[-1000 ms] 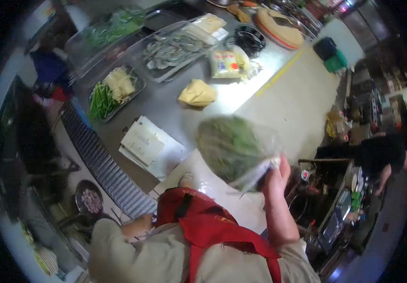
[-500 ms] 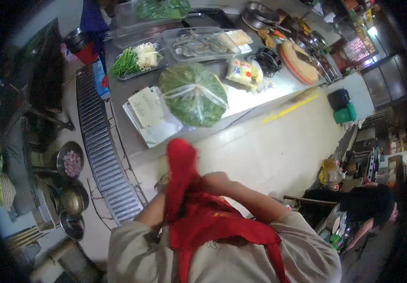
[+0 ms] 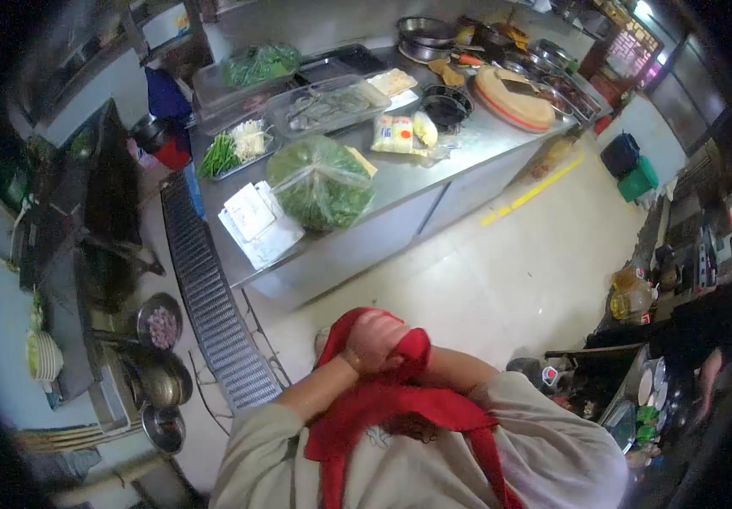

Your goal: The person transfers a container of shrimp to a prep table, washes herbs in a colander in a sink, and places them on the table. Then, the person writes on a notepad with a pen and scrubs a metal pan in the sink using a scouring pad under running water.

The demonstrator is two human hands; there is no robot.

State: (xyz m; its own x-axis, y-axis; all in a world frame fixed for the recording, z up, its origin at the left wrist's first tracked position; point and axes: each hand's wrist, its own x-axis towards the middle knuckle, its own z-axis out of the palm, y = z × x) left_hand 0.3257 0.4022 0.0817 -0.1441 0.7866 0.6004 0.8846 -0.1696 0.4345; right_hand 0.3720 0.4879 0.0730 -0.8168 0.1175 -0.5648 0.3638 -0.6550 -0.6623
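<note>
A red apron point(image 3: 395, 411) hangs over my beige shirt, and its lower cloth is bunched up at my waist. My left hand point(image 3: 374, 341) lies closed on top of this bunched cloth, fingers wrapped round it. From the right my other forearm point(image 3: 461, 371) reaches into the same bundle. The fingers of my right hand are hidden under the red cloth and my left hand. Both hands are in front of my body, apart from the steel counter point(image 3: 366, 242).
On the counter stand bagged green leaves point(image 3: 322, 188), papers point(image 3: 255, 222), a tray of scallions and mushrooms point(image 3: 237, 153), a seafood tub point(image 3: 323, 106), a yellow-white packet point(image 3: 401, 134) and a round chopping board point(image 3: 514, 100). A floor drain grate point(image 3: 213, 288) runs left. A person point(image 3: 688, 348) stands at right.
The red cloth, raised toward the counter before, is now lower and gathered at my waist. My left hand has come into view on top of it. The view has shifted a little.
</note>
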